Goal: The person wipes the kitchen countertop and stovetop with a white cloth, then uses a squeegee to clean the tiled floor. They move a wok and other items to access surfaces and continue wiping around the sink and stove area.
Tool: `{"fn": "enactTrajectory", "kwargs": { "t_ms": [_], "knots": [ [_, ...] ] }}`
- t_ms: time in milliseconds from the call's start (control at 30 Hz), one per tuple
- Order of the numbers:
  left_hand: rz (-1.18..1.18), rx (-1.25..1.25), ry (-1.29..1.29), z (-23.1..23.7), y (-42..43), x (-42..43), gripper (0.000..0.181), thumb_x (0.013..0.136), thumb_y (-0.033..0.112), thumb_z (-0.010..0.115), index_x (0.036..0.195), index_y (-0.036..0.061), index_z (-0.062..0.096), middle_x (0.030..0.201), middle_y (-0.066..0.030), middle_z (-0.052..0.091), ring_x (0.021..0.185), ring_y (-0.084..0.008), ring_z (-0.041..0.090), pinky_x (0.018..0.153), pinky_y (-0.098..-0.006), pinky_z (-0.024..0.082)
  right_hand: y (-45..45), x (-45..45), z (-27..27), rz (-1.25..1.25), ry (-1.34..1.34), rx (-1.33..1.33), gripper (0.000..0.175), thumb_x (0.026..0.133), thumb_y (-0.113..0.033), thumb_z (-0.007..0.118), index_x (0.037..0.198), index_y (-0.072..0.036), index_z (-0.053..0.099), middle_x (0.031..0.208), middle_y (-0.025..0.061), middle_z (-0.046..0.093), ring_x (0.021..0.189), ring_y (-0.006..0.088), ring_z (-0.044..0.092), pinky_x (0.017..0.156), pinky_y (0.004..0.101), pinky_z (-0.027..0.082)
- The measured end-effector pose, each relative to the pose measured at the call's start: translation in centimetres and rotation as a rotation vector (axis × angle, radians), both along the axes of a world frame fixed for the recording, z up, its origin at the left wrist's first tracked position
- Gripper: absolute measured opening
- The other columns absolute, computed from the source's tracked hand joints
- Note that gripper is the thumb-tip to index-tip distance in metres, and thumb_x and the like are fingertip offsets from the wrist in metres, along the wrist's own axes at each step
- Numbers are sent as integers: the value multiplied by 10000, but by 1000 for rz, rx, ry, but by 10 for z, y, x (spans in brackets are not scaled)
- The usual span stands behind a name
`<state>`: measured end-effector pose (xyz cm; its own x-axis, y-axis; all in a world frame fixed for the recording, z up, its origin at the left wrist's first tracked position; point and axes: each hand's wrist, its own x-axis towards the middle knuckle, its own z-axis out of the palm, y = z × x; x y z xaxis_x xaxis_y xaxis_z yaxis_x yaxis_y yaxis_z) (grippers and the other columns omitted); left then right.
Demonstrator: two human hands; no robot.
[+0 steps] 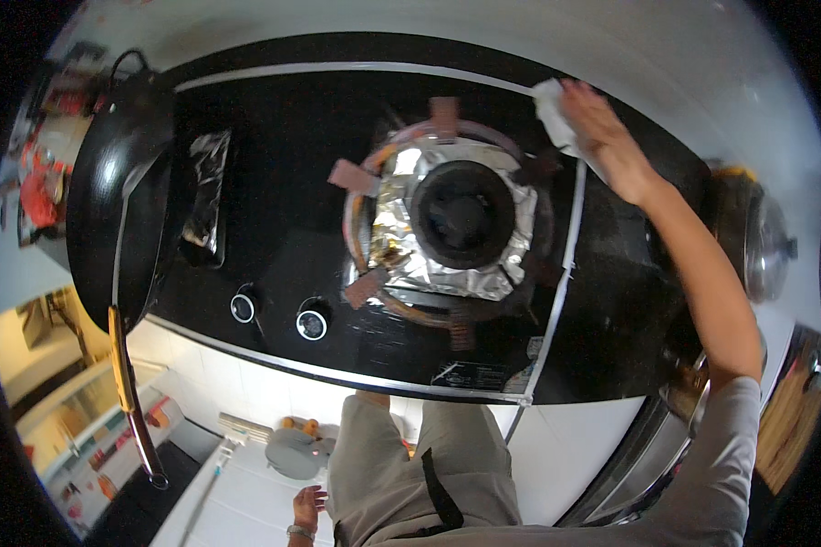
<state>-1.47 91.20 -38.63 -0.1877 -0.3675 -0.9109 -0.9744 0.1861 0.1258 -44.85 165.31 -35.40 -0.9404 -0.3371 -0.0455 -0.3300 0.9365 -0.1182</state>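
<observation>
My right hand [602, 133] reaches to the back right corner of a black glass gas hob [280, 191]. It presses a white cloth or tissue [554, 116] onto the surface beside the silver edge strip; the hand is slightly blurred. Below and left of it is the burner [464, 215], ringed by crumpled aluminium foil [445, 284] and a round pan support with stubby prongs [354, 178]. My left hand [308, 509] hangs low beside my leg, wearing a wristwatch, with nothing seen in it and its fingers somewhat apart.
A black wok [109, 205] with a wooden-handled spatula [118, 349] stands at the left. Foil [209, 198] covers a strip near it. Two control knobs [311, 325] sit at the front. At the right is a pot with a glass lid [770, 239]. A mop [226, 444] lies below.
</observation>
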Motion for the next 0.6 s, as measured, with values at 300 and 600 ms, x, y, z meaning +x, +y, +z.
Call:
{"fn": "enactTrajectory", "kwargs": {
  "t_ms": [300,600],
  "knots": [
    [-76,74,70,-50,-17,84,327,926,275,458,1046,9,605,820,-64,647,727,-157,578,638,-309,473,-37,-13,21,-428,-846,-727,803,915,-662,117,1493,-106,92,1550,18,146,1426,158,102,1152,350,7],
    [0,166,-64,-102,-55,144,413,961,353,440,1181,29,572,979,-41,588,877,-155,538,758,-328,486,-118,-115,29,-304,-1002,-624,757,969,-555,51,1304,-62,519,1398,49,455,1350,186,316,1144,320,144]
  ]
}}
